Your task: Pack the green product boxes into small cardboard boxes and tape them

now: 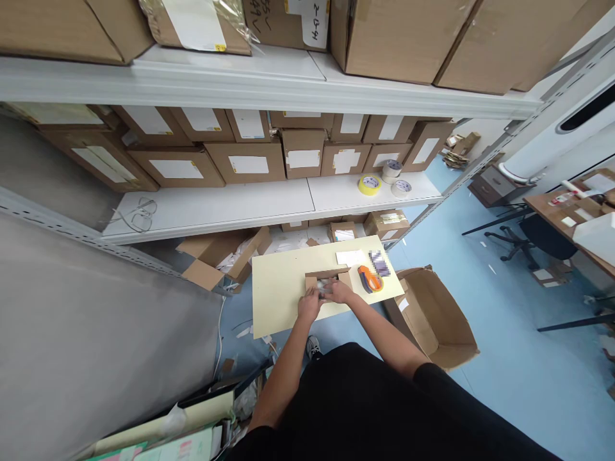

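A small open cardboard box (344,277) lies on the pale yellow board in front of me, its flaps folded out. At its near left side my left hand (310,305) is closed, with its fingers bent over the edge. My right hand (339,292) reaches in from the right, its fingers closed on or against a whitish item (327,285) inside. The hands hide most of that item, so its kind does not show. Right of the box rests an orange tape dispenser (369,280). Behind it are a white paper (350,257) and a blurred-out dark item (379,262).
The yellow board (276,288) stands before a metal shelf (216,208) stacked with labelled cartons (254,163). Tape rolls (369,185) sit on the shelf. A large open carton (432,314) is on the floor at right, another open carton (202,272) at left.
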`<state>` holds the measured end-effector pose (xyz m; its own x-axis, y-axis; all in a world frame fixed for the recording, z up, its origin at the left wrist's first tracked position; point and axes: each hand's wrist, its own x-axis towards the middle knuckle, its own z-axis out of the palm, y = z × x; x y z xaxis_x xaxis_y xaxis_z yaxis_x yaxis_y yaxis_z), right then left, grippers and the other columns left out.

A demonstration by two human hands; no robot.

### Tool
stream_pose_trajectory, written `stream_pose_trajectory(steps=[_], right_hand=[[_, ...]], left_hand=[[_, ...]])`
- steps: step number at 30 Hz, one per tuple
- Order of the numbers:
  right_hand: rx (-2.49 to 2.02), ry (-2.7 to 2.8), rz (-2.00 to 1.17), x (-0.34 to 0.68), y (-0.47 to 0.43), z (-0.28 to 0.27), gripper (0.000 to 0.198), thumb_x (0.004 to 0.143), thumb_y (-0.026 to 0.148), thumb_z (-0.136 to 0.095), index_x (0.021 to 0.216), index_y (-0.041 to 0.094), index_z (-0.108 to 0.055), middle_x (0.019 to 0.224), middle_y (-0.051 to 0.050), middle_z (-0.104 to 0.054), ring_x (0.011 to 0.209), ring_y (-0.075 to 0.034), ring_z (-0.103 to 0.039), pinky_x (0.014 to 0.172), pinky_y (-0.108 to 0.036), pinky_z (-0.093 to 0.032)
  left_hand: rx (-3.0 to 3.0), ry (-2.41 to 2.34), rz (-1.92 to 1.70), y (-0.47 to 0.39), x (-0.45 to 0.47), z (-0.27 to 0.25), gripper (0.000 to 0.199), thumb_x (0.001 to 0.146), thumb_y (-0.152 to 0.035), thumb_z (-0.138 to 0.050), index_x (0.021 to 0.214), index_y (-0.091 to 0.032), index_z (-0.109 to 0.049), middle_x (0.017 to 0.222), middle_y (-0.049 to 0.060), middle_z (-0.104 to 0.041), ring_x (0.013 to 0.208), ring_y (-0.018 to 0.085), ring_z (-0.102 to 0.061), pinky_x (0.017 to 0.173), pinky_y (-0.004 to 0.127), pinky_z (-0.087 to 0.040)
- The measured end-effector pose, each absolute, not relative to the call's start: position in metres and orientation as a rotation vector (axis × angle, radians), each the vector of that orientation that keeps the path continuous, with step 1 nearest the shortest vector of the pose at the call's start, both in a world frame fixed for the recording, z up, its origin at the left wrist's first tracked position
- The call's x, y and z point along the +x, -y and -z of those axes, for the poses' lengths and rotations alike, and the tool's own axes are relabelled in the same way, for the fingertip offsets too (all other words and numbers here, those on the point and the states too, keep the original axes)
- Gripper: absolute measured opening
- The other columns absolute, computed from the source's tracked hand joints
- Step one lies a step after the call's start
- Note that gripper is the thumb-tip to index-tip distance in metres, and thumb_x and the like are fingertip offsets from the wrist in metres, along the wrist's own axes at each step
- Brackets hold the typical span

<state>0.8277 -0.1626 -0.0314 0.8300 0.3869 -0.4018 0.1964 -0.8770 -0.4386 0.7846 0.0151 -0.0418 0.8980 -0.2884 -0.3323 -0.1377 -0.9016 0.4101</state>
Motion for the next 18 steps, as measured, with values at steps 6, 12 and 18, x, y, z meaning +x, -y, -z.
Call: stream_pose_trajectory(steps=[6,12,18], right_hand=[[-2.561,0.337,-0.157,0.775,0.201,0.024,0.059,0.091,0.040,-0.068,0.146,0.021,-0.058,0.158,-0.015,-0.048,0.145,-0.030,-0.046,0.117,-0.047,-0.043],[-2.530,0.318,-0.140,0.758,0.218,0.038,0.048,0.095,0.025,-0.059,0.143,0.020,-0.060,0.144,-0.013,-0.062,0.135,-0.028,-0.056,0.115,-0.047,-0.045],[-2.598,0.234,-0.077,0.781,0.207,0.054,0.047,0.094,0.018,-0.056,0.140,0.020,-0.061,0.144,-0.013,-0.061,0.131,-0.029,-0.056,0.113,-0.046,-0.046]], left_hand=[[2.545,0.421,0.690,-0.029,0.801,0.036,0.035,0.101,-0.046,-0.052,0.122,-0.022,-0.064,0.148,0.009,-0.058,0.142,0.025,-0.049,0.105,0.035,-0.047],[2.610,0.347,0.685,-0.026,0.818,0.027,0.034,0.100,-0.048,-0.053,0.123,-0.026,-0.064,0.131,0.006,-0.069,0.122,0.023,-0.064,0.097,0.031,-0.048],[2.678,0.161,0.656,-0.020,0.816,0.024,0.043,0.098,-0.053,-0.057,0.132,-0.028,-0.060,0.121,0.007,-0.074,0.111,0.026,-0.068,0.093,0.034,-0.050]])
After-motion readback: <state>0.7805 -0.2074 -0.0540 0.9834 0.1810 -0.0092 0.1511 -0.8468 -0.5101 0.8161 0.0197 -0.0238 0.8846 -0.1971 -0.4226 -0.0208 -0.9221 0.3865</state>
